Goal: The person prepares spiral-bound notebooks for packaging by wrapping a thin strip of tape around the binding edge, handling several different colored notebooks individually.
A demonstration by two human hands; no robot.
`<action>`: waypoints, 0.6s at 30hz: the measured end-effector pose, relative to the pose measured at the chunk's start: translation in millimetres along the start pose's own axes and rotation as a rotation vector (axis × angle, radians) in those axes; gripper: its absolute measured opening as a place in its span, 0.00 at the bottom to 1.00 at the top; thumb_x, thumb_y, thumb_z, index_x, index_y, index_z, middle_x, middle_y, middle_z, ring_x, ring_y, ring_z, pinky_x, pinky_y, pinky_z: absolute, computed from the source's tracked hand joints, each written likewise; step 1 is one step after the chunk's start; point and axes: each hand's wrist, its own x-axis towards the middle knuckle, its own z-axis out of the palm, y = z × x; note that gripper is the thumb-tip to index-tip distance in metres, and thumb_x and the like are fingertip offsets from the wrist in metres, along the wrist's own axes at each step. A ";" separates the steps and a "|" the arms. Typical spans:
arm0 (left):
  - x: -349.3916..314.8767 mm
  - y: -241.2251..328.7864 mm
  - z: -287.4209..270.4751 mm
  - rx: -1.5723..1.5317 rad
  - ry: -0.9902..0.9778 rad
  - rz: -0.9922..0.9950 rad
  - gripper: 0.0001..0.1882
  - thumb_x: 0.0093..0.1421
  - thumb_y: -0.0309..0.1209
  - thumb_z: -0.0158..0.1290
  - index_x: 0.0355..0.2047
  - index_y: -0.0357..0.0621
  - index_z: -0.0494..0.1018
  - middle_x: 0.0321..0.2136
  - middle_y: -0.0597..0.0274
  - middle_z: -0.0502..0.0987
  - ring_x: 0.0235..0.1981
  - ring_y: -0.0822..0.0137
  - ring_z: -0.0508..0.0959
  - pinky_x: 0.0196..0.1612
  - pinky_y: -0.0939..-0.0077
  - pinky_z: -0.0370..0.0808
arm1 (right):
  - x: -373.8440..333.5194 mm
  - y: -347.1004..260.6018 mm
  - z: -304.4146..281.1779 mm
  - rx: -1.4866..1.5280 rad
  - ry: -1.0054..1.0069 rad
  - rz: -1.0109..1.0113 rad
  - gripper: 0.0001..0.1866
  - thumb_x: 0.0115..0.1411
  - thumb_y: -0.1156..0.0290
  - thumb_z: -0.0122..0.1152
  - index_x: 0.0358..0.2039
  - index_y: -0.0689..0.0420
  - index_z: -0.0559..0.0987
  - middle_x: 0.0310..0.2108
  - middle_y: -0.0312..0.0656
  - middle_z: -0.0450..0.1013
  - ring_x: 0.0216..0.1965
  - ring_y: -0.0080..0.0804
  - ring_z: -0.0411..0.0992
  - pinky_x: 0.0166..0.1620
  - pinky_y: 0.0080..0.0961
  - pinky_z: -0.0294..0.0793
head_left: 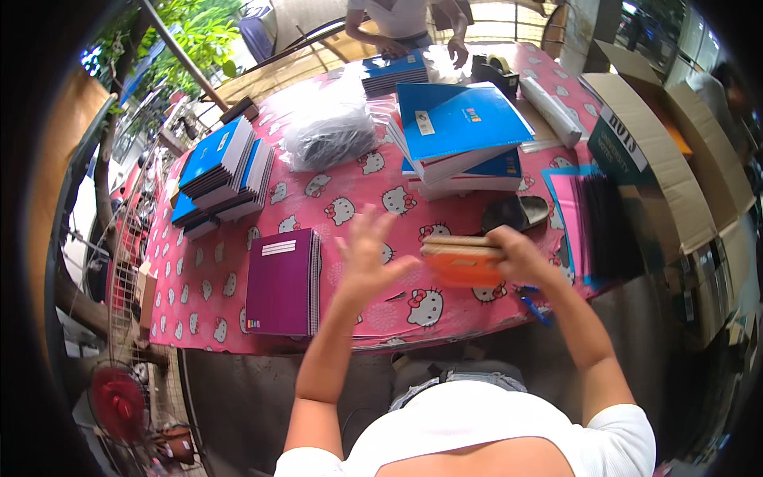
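My right hand (520,258) grips a small orange notebook-like bundle (461,266) by its right end, held over the table; motion smears it, so I cannot tell how many pieces it has. Facing it from the left, my left hand (372,258) is raised with fingers spread and nothing in it. Purple spiral notebooks (278,286) lie stacked to the left of that hand, near the table's front edge. Beyond the orange bundle sits a dark rounded object (515,213). A blue-handled tool (534,306) lies at the front edge, below my right hand.
Blue notebook stacks stand at the left (218,163) and centre back (465,119) of the pink table (270,211). Clear plastic bags (330,131), a plastic roll (552,115) and a tape dispenser (497,73) lie farther back. An open carton (660,183) stands right. A co-worker (397,24) handles notebooks opposite.
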 end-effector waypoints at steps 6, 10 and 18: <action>-31.9 31.9 86.9 0.231 -0.207 0.124 0.41 0.46 0.36 0.63 0.61 0.49 0.59 0.54 0.53 0.64 0.58 0.54 0.63 0.60 0.33 0.48 | 65.6 -33.5 -1.7 -0.212 -0.370 -0.258 0.26 0.40 0.65 0.73 0.41 0.58 0.75 0.39 0.47 0.72 0.44 0.47 0.71 0.46 0.37 0.71; -31.2 27.9 89.1 0.119 0.024 0.141 0.31 0.46 0.30 0.60 0.54 0.50 0.67 0.39 0.63 0.73 0.44 0.60 0.73 0.57 0.42 0.55 | 170.7 -13.7 -43.9 -0.658 0.284 -0.530 0.26 0.38 0.64 0.73 0.41 0.54 0.76 0.40 0.42 0.73 0.42 0.43 0.71 0.45 0.35 0.72; -15.1 20.6 70.6 -0.180 -0.015 0.081 0.37 0.46 0.36 0.64 0.58 0.53 0.64 0.53 0.56 0.69 0.58 0.56 0.65 0.64 0.43 0.48 | 186.7 4.8 -45.3 -0.811 -0.004 -0.513 0.12 0.45 0.73 0.62 0.33 0.54 0.77 0.31 0.39 0.74 0.35 0.40 0.75 0.38 0.32 0.76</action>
